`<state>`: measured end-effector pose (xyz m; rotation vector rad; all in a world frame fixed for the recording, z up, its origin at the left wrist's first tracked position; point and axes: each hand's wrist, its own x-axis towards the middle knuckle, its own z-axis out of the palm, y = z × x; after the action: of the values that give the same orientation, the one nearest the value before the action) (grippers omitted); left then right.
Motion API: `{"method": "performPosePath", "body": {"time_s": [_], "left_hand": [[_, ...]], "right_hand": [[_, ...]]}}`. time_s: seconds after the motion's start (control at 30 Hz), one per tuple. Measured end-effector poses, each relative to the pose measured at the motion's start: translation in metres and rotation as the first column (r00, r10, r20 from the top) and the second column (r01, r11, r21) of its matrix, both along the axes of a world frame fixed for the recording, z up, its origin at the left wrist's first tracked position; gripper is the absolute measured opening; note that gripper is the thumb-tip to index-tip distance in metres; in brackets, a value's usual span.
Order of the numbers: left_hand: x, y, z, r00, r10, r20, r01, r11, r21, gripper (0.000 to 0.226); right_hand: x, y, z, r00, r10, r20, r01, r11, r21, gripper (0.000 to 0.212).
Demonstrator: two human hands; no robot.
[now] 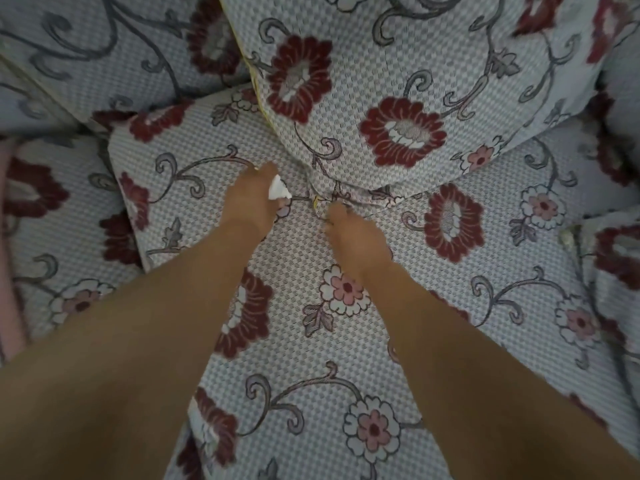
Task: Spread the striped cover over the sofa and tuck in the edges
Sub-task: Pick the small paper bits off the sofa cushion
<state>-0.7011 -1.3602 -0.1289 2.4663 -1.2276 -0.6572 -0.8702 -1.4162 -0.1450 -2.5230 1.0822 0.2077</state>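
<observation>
Nearest to you, your two bare forearms reach forward from the bottom corners of the view, angling toward each other over the seat of the sofa (311, 393). The seat is covered in a pale blue-grey checked fabric printed with dark red flowers, smaller pink and white flowers, and curling grey vines. No striped cover can be told apart from this floral fabric, so you cannot tell where it lies.

Further out, near the middle of the view, your left hand (252, 199) rests with its fingers pointing away from you, pressed down against the seat fabric. A small piece of white material (278, 191) shows against the inner side of that hand, touching it; whether the fingers are closed around it is not clear, so the grip of this hand cannot be told.

Just to the right and slightly nearer to you, your right hand (356, 237) lies knuckles up, its fingertips pushed into the crease where the seat meets the cushion behind it. The fabric bunches into small folds at that point, and a short bit of yellow stitching (316, 203) shows just beside the fingertips. The fingers are hidden in the folds, so whether they pinch cloth cannot be told.

Beyond the hands, a large rounded back cushion (398, 81) in the same floral fabric bulges toward you, with a thin yellow seam running down its left edge. A second cushion (86, 46) lies beside it at upper left.
</observation>
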Motion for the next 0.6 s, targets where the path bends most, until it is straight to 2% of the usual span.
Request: {"method": "performPosePath", "body": {"time_s": [0.2,0.27,0.37,0.5,0.6], "left_hand": [[-0.012,0.044,0.024,0.992,0.053,-0.116,-0.057,0.998,-0.033,0.041],[-0.013,0.058,0.036,0.987,0.072,-0.147,-0.079,0.996,-0.043,0.039],[-0.017,0.078,0.061,0.968,0.145,-0.205,-0.165,0.983,-0.085,0.029],[-0.022,0.103,0.100,0.946,0.182,-0.270,-0.229,0.962,-0.152,0.028],[-0.021,0.119,0.124,0.945,0.200,-0.258,-0.253,0.949,-0.189,0.026]], "right_hand": [[-0.009,0.009,0.028,0.980,-0.176,0.092,0.143,0.945,0.294,0.013],[-0.012,0.020,0.038,0.976,-0.191,0.103,0.149,0.935,0.323,0.009],[-0.010,0.040,0.059,0.973,-0.178,0.149,0.111,0.920,0.375,0.014],[0.007,0.070,0.094,0.971,-0.163,0.176,0.076,0.906,0.417,0.018],[0.024,0.089,0.119,0.969,-0.137,0.206,0.036,0.903,0.429,0.019]]}}
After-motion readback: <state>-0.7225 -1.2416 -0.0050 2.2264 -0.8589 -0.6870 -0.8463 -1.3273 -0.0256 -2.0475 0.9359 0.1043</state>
